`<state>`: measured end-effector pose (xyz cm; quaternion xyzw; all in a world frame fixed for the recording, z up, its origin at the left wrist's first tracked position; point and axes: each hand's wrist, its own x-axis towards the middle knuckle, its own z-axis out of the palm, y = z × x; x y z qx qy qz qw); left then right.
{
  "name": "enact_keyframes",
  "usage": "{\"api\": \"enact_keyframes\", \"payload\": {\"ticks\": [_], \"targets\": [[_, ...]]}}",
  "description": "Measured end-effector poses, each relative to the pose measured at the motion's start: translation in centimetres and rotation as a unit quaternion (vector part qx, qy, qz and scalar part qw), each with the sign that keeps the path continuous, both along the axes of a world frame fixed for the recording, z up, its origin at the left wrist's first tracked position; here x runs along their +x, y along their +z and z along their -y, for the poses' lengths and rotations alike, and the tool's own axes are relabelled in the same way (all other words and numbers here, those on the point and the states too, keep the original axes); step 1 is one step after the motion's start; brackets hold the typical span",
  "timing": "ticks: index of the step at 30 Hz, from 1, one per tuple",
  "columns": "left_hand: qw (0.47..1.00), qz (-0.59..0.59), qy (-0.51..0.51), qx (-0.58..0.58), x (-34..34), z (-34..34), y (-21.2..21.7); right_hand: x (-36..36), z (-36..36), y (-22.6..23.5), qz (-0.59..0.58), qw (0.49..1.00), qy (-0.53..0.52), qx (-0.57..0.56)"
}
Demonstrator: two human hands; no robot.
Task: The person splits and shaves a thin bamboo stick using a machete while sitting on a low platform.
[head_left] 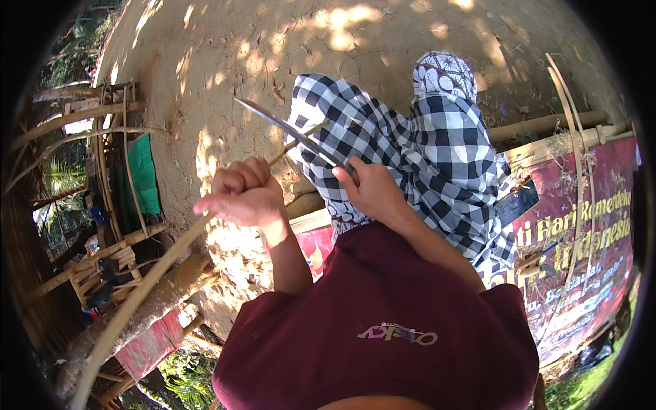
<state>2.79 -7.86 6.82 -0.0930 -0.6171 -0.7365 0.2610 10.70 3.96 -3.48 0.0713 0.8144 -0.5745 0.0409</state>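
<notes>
My left hand [242, 193] is closed in a fist around a long thin bamboo strip [147, 283] that runs from the lower left up past the fist. My right hand [369, 188] grips the handle of a long knife [283, 130], whose grey blade points up and to the left and crosses the strip's far end just beyond my left fist. Under both hands lies my lap, covered by a black-and-white checked cloth [424, 150]. A maroon shirt [383, 328] fills the lower middle.
Cracked dry earth [225, 61] lies ahead. A bamboo frame [102, 137] with a green cloth stands at the left. A red printed banner [581, 253] covers the platform at the right, with thin bamboo strips [577, 157] leaning over it. A thick bamboo pole [164, 287] runs lower left.
</notes>
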Motion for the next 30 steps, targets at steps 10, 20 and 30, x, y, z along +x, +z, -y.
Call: {"api": "enact_keyframes", "payload": {"ticks": [10,20,30], "targets": [[0.998,0.007,0.058,0.004,-1.1,0.0,2.4,-0.7,0.5,2.5,-0.054,0.996,0.052,-0.048],[0.998,0.034,0.055,0.001,-2.4,-0.3,1.4,0.0,0.6,2.3,-0.013,0.992,0.053,-0.115],[1.000,0.000,0.020,-0.020,-3.2,-1.3,1.1,-2.6,0.3,-4.1,0.108,0.992,-0.008,-0.069]]}}
